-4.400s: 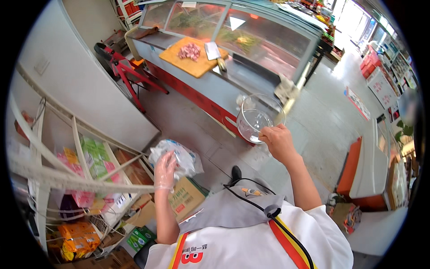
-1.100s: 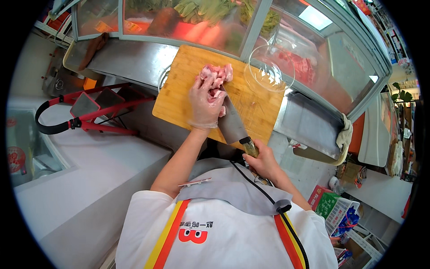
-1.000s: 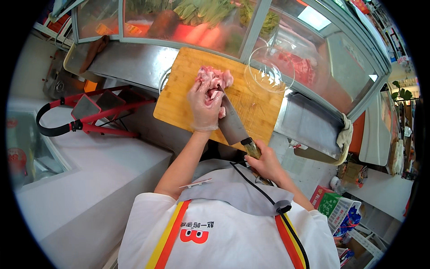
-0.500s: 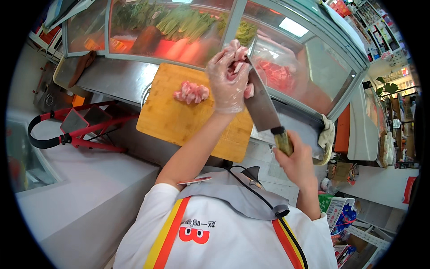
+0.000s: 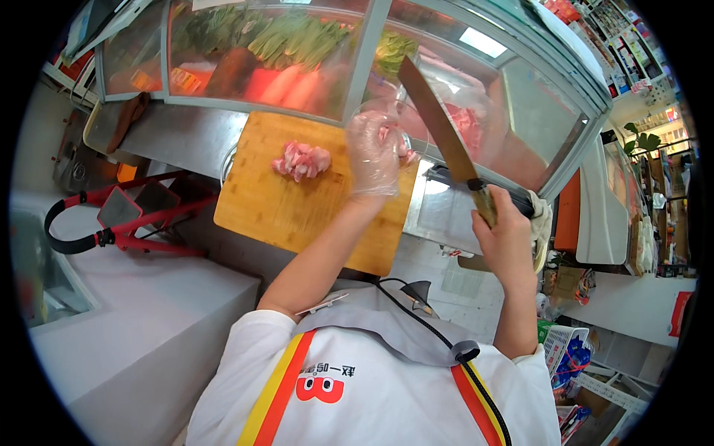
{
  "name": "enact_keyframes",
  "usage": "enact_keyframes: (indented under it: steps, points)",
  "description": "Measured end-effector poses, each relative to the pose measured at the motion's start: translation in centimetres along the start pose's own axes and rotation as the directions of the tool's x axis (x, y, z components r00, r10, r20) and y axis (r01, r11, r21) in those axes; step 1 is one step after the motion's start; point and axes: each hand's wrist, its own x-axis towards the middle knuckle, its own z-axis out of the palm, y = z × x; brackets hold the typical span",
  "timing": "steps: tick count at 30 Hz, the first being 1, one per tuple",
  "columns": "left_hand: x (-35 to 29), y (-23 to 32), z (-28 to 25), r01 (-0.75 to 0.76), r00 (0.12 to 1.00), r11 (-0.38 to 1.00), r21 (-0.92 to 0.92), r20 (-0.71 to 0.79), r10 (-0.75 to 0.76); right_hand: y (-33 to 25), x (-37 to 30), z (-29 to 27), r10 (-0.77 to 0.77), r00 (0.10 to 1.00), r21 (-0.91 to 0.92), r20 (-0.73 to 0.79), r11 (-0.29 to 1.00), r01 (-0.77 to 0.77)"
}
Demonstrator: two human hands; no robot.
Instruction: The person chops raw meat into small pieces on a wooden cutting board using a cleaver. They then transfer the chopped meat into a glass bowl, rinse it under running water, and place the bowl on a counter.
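Observation:
My left hand (image 5: 373, 154), in a clear plastic glove, is curled at the far right corner of a wooden cutting board (image 5: 290, 212). Bits of pink raw meat show at its fingers, and more lie just right of it; part of this is hidden by the hand. A pile of cut raw meat (image 5: 300, 161) rests on the board to the left. My bare right hand (image 5: 509, 239) grips a cleaver (image 5: 444, 128) by its handle. The blade is raised, pointing away and to the left, apart from the board.
A glass display case (image 5: 260, 56) with greens, white radishes and bagged meat stands behind the board. The metal counter (image 5: 190, 134) extends left; a black-handled tool (image 5: 513, 197) lies right. A red-framed rack (image 5: 149, 212) stands at left, and a cloth (image 5: 542, 221) hangs at right.
The cleaver has come away from the meat in my left hand and swung up to the right. My left hand has lowered toward the board's far right corner.

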Motion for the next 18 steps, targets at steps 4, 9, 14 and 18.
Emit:
enact_keyframes:
  steps: [4,9,14,18]
  points:
    - [2.7,-1.5,-7.7,0.084,0.99,0.982,-0.17,-0.096,-0.102,-0.8,-2.0,-1.2,0.213,0.963,0.237,0.164,0.939,-0.249]
    - [2.8,-10.7,-15.3,0.03,0.997,0.987,0.16,0.064,-0.04,-1.9,-3.7,3.6,-0.06,0.972,0.244,0.226,0.97,0.003]
    - [0.3,-12.3,-13.9,-0.058,0.979,0.942,0.332,0.205,-0.012,-2.7,-3.5,10.5,-0.126,0.957,0.111,0.26,0.989,0.1]
    - [-0.2,-12.3,-11.8,-0.109,0.958,0.871,0.479,0.285,-0.038,-3.3,-3.5,13.8,-0.039,0.943,0.094,0.329,0.996,0.009]
